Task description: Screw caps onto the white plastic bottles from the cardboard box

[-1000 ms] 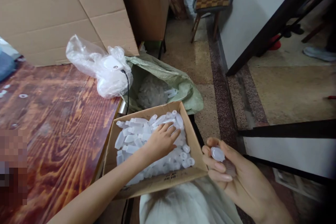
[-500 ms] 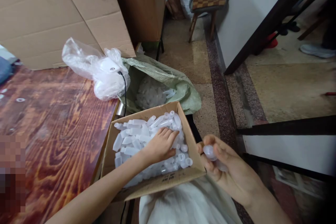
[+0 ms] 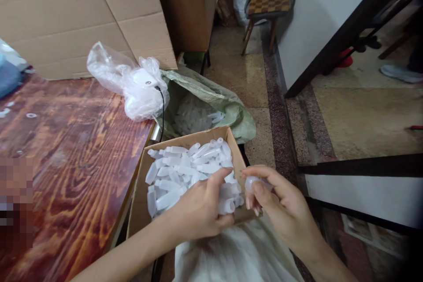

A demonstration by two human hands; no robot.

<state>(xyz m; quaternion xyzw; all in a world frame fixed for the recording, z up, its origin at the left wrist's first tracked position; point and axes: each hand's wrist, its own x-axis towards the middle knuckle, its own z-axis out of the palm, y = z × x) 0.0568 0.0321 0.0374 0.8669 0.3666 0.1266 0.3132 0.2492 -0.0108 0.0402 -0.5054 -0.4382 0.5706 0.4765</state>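
A cardboard box (image 3: 140,189) in front of me is full of small translucent plastic bottles (image 3: 170,163). My left hand (image 3: 201,205) is over the box's near right part, its thumb and fingers curled round a few plastic bottles (image 3: 227,198) whose open necks point right. Just right of the box, my right hand (image 3: 280,202) is closed on a translucent plastic bottle (image 3: 253,183). The rounded end shows between thumb and fingers, while the palm hides most of the rest.
Behind the box stands a green woven sack (image 3: 238,116) with more translucent pieces inside. A clear plastic bag round a white device (image 3: 145,86) with a black cable lies at the corner of the wooden table (image 3: 82,141). Farther back is a chair (image 3: 269,2).
My left hand has drawn back from the bottles toward me and now has a few in its grasp. My right hand has moved slightly left, closer to it, still holding its bottle.
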